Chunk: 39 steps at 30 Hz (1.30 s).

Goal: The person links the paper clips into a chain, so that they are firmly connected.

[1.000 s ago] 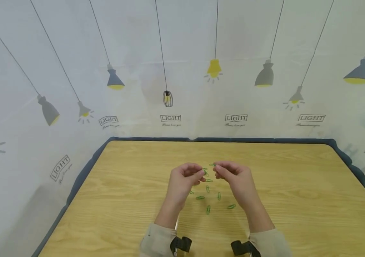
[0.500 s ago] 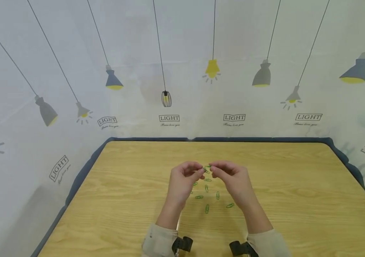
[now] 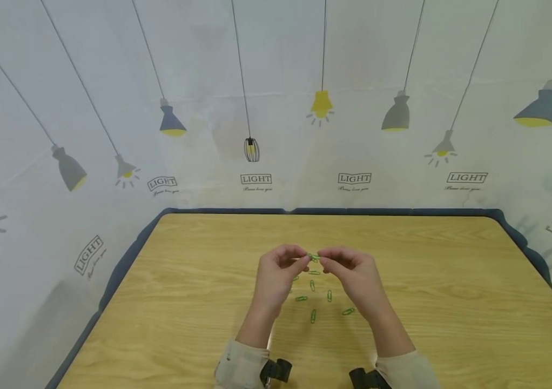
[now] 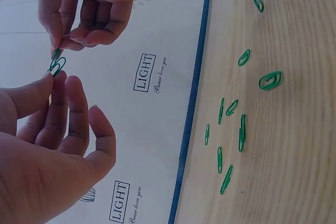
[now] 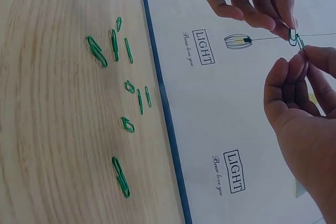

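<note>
Between thumb and fingertips my left hand [image 3: 276, 273] pinches a green paper clip [image 4: 60, 66]. Opposite it, my right hand [image 3: 356, 275] pinches a second green paper clip [image 5: 301, 43]. The two clips meet and overlap in the small gap between the hands, held up above the table. In the left wrist view the clip in the left hand shows its rounded wire loop, while the other is seen nearly edge-on. The ends under the fingertips are hidden. Below the hands, several loose green paper clips [image 3: 313, 316] lie scattered on the wooden table [image 3: 198, 313].
A dark blue edge strip [image 3: 354, 212] runs along the table's back and sides. Behind it hangs a white backdrop [image 3: 285, 124] printed with lamps and lettering. Black straps [image 3: 276, 370] sit at both wrists.
My right hand has moved left toward the left hand, bringing its paper clip up against the other one. The left hand has hardly moved, and the loose clips lie as before.
</note>
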{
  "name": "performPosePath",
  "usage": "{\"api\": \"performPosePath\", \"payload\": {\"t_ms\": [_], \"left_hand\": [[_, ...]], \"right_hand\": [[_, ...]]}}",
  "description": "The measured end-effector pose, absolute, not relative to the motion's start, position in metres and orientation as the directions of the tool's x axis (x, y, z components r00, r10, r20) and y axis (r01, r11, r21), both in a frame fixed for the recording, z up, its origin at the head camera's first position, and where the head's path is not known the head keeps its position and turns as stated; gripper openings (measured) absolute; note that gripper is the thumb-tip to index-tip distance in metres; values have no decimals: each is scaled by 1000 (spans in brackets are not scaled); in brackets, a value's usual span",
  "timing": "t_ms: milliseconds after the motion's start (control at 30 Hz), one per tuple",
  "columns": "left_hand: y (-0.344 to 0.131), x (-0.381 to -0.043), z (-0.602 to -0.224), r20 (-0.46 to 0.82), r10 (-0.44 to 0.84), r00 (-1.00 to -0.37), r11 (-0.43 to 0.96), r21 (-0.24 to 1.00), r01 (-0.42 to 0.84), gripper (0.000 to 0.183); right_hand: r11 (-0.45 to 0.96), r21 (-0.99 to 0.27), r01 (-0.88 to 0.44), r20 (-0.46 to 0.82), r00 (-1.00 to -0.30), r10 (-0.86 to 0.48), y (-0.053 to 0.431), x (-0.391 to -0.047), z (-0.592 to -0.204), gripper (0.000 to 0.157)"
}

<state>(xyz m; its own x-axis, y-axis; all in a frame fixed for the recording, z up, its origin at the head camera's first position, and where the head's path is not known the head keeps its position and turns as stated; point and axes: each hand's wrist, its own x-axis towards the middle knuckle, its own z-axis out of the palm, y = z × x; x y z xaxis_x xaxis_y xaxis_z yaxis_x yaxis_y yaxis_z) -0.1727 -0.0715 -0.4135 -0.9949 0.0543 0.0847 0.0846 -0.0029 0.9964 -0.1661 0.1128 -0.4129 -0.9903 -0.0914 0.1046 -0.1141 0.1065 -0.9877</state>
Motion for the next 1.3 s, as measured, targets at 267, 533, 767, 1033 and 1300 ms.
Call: {"api": "performPosePath", "payload": {"t_ms": [267,533,767,1033,1300], "left_hand": [[-73,-171,-415,69,96,-993,-46,997,64,14],[-73,-168,-419,-19,273,-962,-161,985,-65,16],[-69,-168,-419,10,291,-957,-83,996,-14,36],[-69,-168,-417,30,221,-975,52,998,42,25],[-66,-167,-416,127,222,-967,164,972,166,23]], "right_hand": [[105,-990,-89,81,-994,-78,117,-166,-414,29],[129,-984,-123,113,-990,-86,120,-164,-410,27],[206,-966,-158,135,-984,-119,121,-163,-407,24],[290,-945,-154,122,-985,-125,122,-164,-402,23],[272,-949,-159,130,-984,-121,122,-166,-400,24]]}}
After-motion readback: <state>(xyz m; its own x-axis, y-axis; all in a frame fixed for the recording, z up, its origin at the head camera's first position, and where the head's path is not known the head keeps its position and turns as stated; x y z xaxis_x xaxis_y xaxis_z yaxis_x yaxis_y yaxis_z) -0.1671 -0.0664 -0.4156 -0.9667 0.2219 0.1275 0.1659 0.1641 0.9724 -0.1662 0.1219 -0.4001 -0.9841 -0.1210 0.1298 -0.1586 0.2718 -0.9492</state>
